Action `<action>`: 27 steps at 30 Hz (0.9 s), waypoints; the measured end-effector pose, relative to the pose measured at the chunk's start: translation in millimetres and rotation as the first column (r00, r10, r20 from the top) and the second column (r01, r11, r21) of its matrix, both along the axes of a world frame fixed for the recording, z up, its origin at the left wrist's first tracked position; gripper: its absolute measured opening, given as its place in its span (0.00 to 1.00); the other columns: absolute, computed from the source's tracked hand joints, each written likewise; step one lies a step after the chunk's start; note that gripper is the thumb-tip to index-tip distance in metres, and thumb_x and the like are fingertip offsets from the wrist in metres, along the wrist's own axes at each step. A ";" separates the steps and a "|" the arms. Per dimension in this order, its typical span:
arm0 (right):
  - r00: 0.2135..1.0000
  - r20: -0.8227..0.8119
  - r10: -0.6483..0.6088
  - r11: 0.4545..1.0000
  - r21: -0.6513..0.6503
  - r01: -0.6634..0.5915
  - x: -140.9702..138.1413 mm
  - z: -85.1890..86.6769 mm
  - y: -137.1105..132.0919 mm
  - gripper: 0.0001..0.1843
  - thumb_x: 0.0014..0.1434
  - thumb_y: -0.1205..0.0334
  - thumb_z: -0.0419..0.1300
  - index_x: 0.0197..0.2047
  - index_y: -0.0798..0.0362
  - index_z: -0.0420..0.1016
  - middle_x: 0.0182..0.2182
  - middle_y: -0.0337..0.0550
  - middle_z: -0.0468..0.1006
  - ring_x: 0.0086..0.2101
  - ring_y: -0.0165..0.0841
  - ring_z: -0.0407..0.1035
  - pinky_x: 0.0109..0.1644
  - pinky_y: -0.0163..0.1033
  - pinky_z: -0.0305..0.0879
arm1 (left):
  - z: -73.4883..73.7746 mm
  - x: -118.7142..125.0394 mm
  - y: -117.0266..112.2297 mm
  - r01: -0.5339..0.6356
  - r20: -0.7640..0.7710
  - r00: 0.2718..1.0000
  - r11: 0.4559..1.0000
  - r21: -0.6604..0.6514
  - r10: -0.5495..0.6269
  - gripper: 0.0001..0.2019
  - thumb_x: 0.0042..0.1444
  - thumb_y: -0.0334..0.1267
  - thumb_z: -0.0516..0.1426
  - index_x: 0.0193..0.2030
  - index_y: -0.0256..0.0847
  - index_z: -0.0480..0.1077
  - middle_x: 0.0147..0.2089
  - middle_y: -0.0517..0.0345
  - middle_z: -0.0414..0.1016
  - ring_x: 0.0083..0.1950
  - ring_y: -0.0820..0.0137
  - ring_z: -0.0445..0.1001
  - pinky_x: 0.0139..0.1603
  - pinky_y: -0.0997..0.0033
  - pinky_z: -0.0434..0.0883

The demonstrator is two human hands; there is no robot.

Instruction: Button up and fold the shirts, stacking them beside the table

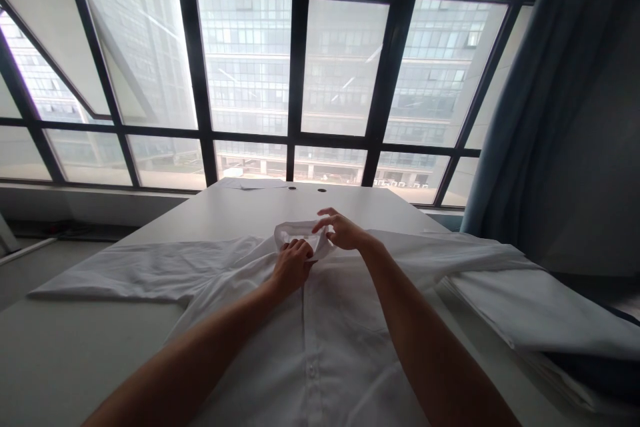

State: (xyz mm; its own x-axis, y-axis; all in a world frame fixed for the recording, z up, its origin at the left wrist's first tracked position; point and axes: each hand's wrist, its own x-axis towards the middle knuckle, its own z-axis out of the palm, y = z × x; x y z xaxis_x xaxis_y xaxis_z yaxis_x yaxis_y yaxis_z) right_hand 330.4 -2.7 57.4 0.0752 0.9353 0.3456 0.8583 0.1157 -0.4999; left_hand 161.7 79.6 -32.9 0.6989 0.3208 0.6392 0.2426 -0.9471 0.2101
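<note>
A white button-up shirt (345, 320) lies spread front side up, its sleeves stretched out to both sides and its collar (283, 230) at the far end. My left hand (295, 260) is closed at the front of the collar, its fingers curled over the fabric near the top of the button placket. At the collar's right side is my right hand (343, 230), fingers apart and bent, with the fingertips by the collar's edge. Whether the right thumb touches the cloth is hard to make out.
Under the shirt is a white table (200, 210) with two dark round holes near its far edge. Folded white cloth (540, 310) is stacked at the right, with something dark by it. Dark-framed windows (295, 80) stand behind, and a blue-grey curtain (530, 113) hangs at the right.
</note>
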 end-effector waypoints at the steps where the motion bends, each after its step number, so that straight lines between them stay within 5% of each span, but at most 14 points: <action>1: 0.997 0.080 -0.008 0.999 -0.051 0.012 -3.4 4.0 -3.4 0.20 0.50 0.79 0.60 0.40 0.48 0.83 0.61 0.45 0.65 0.58 0.45 0.61 0.55 0.46 0.68 | 0.0 -0.3 -0.2 0.009 0.008 1.000 1.000 0.005 -0.009 0.03 0.60 0.34 0.58 0.36 0.41 0.67 0.39 0.54 0.74 0.43 0.62 0.71 0.45 0.62 0.65; 5: 0.948 0.304 -0.095 0.982 -0.125 0.139 -12.5 13.9 -12.6 0.15 0.53 0.76 0.62 0.40 0.50 0.84 0.56 0.47 0.71 0.56 0.44 0.64 0.56 0.44 0.65 | 1.2 -2.1 -2.0 0.060 0.053 0.997 0.998 0.007 -0.060 0.07 0.64 0.41 0.56 0.39 0.41 0.70 0.39 0.54 0.76 0.41 0.63 0.73 0.45 0.63 0.66; 12: 0.833 0.491 -0.255 0.963 0.051 0.265 -10.5 7.6 -7.4 0.10 0.57 0.70 0.60 0.41 0.53 0.82 0.45 0.47 0.77 0.46 0.39 0.69 0.50 0.40 0.64 | 2.8 -1.4 -3.5 -0.016 0.049 0.999 0.998 -0.057 0.019 0.17 0.69 0.38 0.48 0.31 0.39 0.71 0.34 0.54 0.77 0.36 0.66 0.75 0.43 0.65 0.66; 21: 0.769 0.491 -0.410 0.900 0.080 0.429 -6.5 1.2 -4.5 0.11 0.57 0.71 0.58 0.39 0.55 0.81 0.44 0.49 0.78 0.43 0.38 0.69 0.50 0.42 0.60 | 13.7 -0.8 -6.0 -0.149 -0.070 0.987 0.987 -0.058 0.144 0.08 0.63 0.37 0.57 0.45 0.42 0.75 0.44 0.54 0.78 0.41 0.64 0.77 0.42 0.66 0.69; 27: 0.813 0.443 -0.378 0.921 0.093 0.378 -2.0 -3.2 -3.3 0.13 0.57 0.72 0.55 0.40 0.54 0.81 0.43 0.47 0.78 0.43 0.38 0.71 0.52 0.43 0.60 | 16.1 -1.9 -7.0 -0.204 -0.131 0.972 0.978 -0.043 0.197 0.11 0.62 0.42 0.57 0.47 0.42 0.76 0.46 0.50 0.78 0.41 0.61 0.78 0.40 0.64 0.70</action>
